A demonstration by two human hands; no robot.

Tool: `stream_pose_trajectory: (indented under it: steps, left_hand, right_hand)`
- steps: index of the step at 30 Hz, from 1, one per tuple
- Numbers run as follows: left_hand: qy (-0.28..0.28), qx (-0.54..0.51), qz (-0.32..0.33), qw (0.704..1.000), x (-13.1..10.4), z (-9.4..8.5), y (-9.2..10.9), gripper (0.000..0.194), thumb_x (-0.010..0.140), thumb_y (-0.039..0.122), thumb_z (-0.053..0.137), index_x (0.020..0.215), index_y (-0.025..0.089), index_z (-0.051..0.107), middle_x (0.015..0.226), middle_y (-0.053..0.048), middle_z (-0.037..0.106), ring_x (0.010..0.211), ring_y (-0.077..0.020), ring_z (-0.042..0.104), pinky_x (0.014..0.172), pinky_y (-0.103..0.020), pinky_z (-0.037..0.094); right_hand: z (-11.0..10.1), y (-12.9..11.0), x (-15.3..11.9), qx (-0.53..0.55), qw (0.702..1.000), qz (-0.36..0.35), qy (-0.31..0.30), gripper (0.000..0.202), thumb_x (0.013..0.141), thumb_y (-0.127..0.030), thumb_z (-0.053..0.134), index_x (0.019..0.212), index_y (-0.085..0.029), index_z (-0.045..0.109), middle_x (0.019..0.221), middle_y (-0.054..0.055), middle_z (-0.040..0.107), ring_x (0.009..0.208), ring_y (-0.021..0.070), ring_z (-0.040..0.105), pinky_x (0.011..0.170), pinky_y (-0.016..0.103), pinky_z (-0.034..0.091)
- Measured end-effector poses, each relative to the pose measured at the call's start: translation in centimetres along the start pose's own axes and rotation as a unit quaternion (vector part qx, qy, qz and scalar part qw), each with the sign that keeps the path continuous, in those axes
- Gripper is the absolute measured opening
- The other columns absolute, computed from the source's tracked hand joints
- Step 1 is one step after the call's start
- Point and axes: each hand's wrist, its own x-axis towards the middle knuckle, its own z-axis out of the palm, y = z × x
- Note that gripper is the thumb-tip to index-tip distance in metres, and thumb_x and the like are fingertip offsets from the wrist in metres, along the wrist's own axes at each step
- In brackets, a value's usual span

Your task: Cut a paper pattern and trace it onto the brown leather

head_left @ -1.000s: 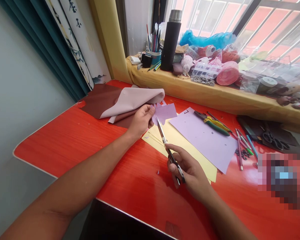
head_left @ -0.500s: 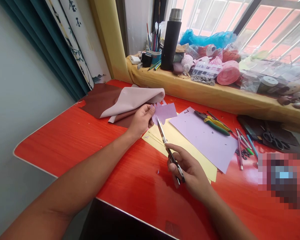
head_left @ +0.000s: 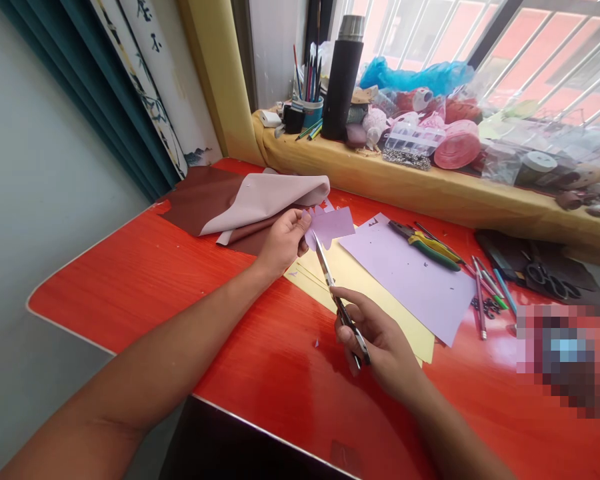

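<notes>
Sunlight from a barred window is falling on a glossy red table point(head_left: 145, 280), where a yellow sheet point(head_left: 380, 303) is lying under a large lilac sheet point(head_left: 410, 277). A small lilac paper piece point(head_left: 330, 225) is being held up just above the table, near its far edge, pinched at its left side by the fingers of the left hand point(head_left: 281, 243), whose arm is being stretched forward from the lower left. Thin scissors point(head_left: 337, 300) are being gripped by the right hand point(head_left: 380, 343), fingers curled closed round the handles and the wrist bent inward; the blades are being pointed up and away, their tips meeting the lower edge of the paper piece. Folded brown and pink material point(head_left: 250, 200) is lying just behind the left hand.
</notes>
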Motion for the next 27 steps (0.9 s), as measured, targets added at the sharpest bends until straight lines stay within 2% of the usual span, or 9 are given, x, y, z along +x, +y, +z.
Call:
stream_pose_trajectory:
  steps: [10,16,27]
  left_hand:
    - [0.01,-0.002,0.007,1.0,0.06,-0.06,0.04,0.032,0.105,0.038,0.069,0.082,0.021,0.055,0.059,0.006,0.056,0.046,-0.0065,0.047,0.044,-0.018,0.034]
    - [0.022,-0.006,0.007,1.0,0.16,-0.14,-0.01,0.031,0.104,0.043,0.07,0.086,0.021,0.057,0.059,0.006,0.057,0.046,-0.0069,0.047,0.044,-0.018,0.035]
    - [0.087,-0.019,0.019,0.996,0.52,-0.56,0.0,0.036,0.101,0.052,0.073,0.089,0.022,0.056,0.062,0.006,0.058,0.049,-0.0085,0.051,0.045,-0.019,0.037]
  right_hand:
    - [0.11,-0.22,0.07,-0.011,1.0,0.004,0.005,0.054,0.102,-0.054,0.074,0.149,-0.031,0.062,0.085,-0.003,0.051,0.058,0.011,0.044,0.05,0.027,0.044]
    - [0.16,-0.2,0.07,-0.004,1.0,0.008,0.008,0.057,0.101,-0.057,0.074,0.149,-0.03,0.061,0.085,-0.003,0.051,0.058,0.0112,0.045,0.049,0.027,0.046]
    - [0.12,-0.39,-0.09,0.016,1.0,-0.01,0.003,0.061,0.099,-0.058,0.075,0.151,-0.03,0.06,0.088,-0.001,0.054,0.056,0.0119,0.049,0.048,0.029,0.053]
